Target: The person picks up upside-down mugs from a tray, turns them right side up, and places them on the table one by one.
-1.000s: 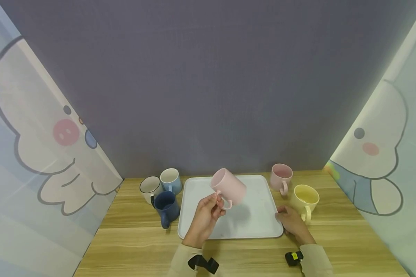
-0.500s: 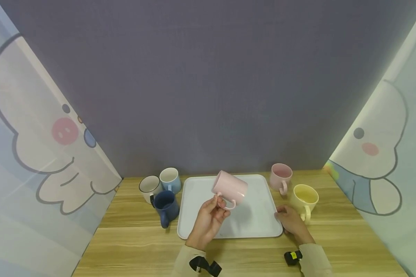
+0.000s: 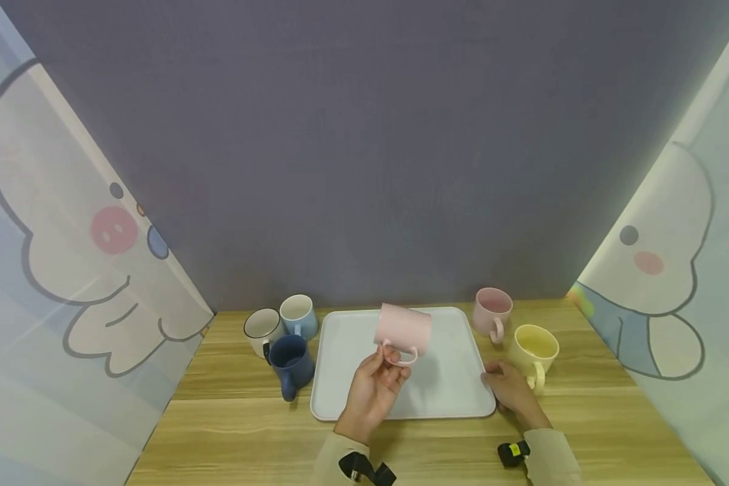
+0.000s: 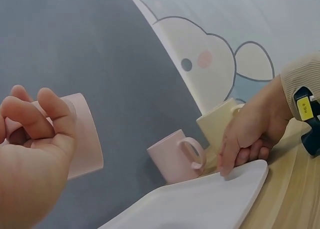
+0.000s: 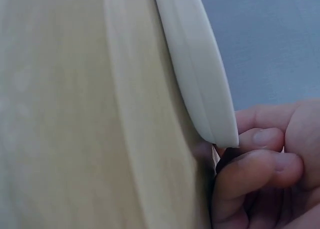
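Observation:
My left hand (image 3: 373,390) pinches the handle of a pale pink mug (image 3: 404,328) and holds it tipped sideways above the white tray (image 3: 364,398). Its mouth faces left and is turned from sight. In the left wrist view, curled fingers cover part of this mug (image 4: 87,139). My right hand (image 3: 513,390) grips the tray's right edge near the front corner, one finger over the rim and others curled beside it, as the right wrist view shows. Beyond this hand stand a yellow mug (image 3: 534,351) and a second pink mug (image 3: 491,317), both upright.
Left of the tray, a navy mug (image 3: 294,364), a white mug with a black rim (image 3: 261,331) and a light blue mug (image 3: 300,317) stand close together. A grey panel (image 3: 364,169) rises behind the wooden table (image 3: 231,432); cartoon-printed curtains (image 3: 85,304) flank both sides.
My left hand has moved slightly right, turning the pink mug so its mouth, visible before, no longer shows and its body lies nearly level. The right hand and the tray keep their place.

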{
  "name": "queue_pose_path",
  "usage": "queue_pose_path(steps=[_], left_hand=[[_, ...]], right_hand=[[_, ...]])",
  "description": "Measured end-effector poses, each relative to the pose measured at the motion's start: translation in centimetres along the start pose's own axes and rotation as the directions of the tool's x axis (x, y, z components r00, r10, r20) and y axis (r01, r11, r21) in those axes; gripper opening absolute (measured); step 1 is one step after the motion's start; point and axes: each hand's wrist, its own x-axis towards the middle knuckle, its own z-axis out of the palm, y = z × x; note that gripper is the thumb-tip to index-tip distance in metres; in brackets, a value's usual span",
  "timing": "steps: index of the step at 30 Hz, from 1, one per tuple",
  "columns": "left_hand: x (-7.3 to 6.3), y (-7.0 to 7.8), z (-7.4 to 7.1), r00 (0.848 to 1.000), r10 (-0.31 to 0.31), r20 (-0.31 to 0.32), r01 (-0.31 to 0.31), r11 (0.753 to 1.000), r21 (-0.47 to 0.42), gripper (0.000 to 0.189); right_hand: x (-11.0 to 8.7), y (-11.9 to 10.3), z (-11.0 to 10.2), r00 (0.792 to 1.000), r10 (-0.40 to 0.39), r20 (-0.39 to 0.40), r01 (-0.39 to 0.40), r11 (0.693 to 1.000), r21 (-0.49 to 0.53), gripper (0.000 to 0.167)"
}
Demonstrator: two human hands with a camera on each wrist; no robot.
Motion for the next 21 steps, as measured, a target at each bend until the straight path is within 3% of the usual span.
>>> queue_pose_path(steps=[4, 8, 11, 15, 17, 19, 21], left_hand=[[0.1, 0.0, -0.1, 1.0, -0.002, 0.008, 0.002, 1.0, -0.021, 0.05], [0.2, -0.1, -0.1, 1.0, 0.001, 0.008, -0.001, 0.999, -0.037, 0.05], [0.2, -0.3, -0.1, 1.0, 0.003, 0.003, -0.003, 0.999, -0.051, 0.049], [0.4, -0.6, -0.2, 1.0, -0.001, 0.0, 0.001, 0.998, -0.067, 0.048], [0.5, -0.7, -0.3, 1.0, -0.004, 0.003, 0.005, 0.997, -0.074, 0.047], [0.5, -0.8, -0.3, 1.0, -0.008, 0.01, 0.009, 0.997, -0.073, 0.047], [0.5, -0.9, -0.4, 1.0, -0.009, 0.018, 0.01, 0.998, -0.069, 0.047]], right_hand=[[0.1, -0.3, -0.1, 1.0, 0.005, -0.021, -0.006, 1.0, -0.012, 0.038], [-0.1, -1.1, 0.3, 0.993, -0.068, -0.095, 0.064, 0.997, -0.041, 0.032], [-0.6, -2.6, 1.1, 0.989, -0.106, -0.104, 0.108, 0.994, 0.013, 0.03], [-1.5, -5.2, 2.5, 0.992, -0.119, 0.033, 0.11, 0.972, 0.21, 0.031], [-1.9, -6.3, 3.3, 0.977, -0.167, 0.131, 0.116, 0.938, 0.325, 0.029], [-2.3, -7.2, 4.0, 0.943, -0.242, 0.23, 0.121, 0.89, 0.439, 0.029], [-2.6, -7.9, 4.7, 0.893, -0.332, 0.305, 0.12, 0.827, 0.549, 0.03]])
